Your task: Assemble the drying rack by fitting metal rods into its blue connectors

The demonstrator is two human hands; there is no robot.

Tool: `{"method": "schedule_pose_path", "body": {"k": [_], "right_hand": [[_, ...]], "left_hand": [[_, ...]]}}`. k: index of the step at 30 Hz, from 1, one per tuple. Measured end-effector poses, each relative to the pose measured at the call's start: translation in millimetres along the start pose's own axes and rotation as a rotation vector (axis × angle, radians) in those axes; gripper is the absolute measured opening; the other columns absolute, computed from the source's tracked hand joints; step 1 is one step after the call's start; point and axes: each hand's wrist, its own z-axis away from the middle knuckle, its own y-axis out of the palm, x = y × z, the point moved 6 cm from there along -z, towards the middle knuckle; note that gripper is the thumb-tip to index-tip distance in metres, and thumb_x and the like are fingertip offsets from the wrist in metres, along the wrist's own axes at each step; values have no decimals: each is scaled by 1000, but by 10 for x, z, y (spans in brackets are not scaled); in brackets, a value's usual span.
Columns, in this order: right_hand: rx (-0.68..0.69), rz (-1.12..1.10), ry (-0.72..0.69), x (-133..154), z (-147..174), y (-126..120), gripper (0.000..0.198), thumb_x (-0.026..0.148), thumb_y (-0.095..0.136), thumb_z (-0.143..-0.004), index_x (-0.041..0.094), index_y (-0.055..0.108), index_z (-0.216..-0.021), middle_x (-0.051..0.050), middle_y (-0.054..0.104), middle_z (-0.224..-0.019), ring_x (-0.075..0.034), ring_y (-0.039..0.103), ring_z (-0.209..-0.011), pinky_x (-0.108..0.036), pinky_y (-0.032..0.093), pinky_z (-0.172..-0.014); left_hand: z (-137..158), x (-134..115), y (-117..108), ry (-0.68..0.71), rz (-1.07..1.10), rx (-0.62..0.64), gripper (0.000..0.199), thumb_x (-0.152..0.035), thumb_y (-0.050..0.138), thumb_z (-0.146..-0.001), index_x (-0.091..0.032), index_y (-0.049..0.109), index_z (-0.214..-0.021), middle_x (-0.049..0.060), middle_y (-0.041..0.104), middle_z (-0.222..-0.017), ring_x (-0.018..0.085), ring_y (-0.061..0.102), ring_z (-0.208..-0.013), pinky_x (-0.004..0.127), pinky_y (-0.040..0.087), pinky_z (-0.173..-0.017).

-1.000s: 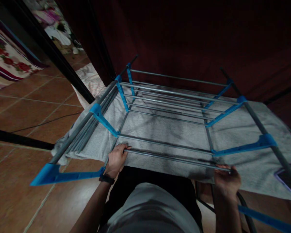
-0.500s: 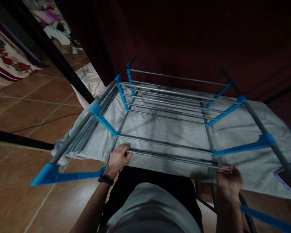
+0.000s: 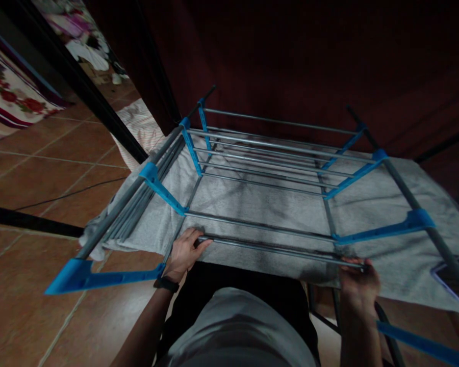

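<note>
A thin grey metal tube (image 3: 268, 248) runs crosswise in front of my body, held at both ends. My left hand (image 3: 184, 251) closes on its left end, thumb along the tube, close to the rack's side bar. At the other end, the fingers of my right hand (image 3: 359, 283) wrap round the tube from below. Beyond it stands a partly built rack of grey tubes with blue plastic brackets; one crossbar (image 3: 260, 226) spans the nearer pair. The front left bracket (image 3: 110, 278) and the front right bracket (image 3: 424, 342) have no crossbar between them.
The rack rests on a grey blanket (image 3: 382, 275) over a bench or bed. Several loose tubes (image 3: 147, 196) lie on its left side, and a phone (image 3: 449, 279) at the right. Black poles (image 3: 34, 220) cross the left, above a tiled floor (image 3: 19, 306). A dark red curtain (image 3: 290, 56) hangs behind.
My left thumb has stretched further along the tube. The right hand and tube end have shifted very slightly left; the rack stays as it was.
</note>
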Motion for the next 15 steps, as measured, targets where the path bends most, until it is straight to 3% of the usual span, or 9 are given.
{"method": "schedule_pose_path", "body": {"k": [6,11,15], "right_hand": [[-1,-18,66,-61,-32,-39,16,23,59,-81,21,45,-74,7,53,-58,-11,55,-47,-24,47,-46],[-75,-17,15,-57,-53,-83,8,17,52,-81,20,48,-74,6,54,-59,-11,56,-47,-24,50,-48],[-26,-17,-5,-40,-35,-35,8,14,56,-77,19,50,-76,6,57,-62,-10,57,-49,-23,51,-50]], "left_hand": [[-16,-5,-21,-39,21,-10,32,-53,56,-91,-22,62,-86,5,64,-89,22,62,-87,34,50,-78],[-33,-26,-35,-65,27,23,33,-53,55,-91,-22,61,-85,5,63,-88,20,61,-82,32,48,-73],[-40,-15,-30,-73,22,27,35,-55,53,-92,-22,61,-86,5,64,-90,19,62,-83,31,48,-74]]}}
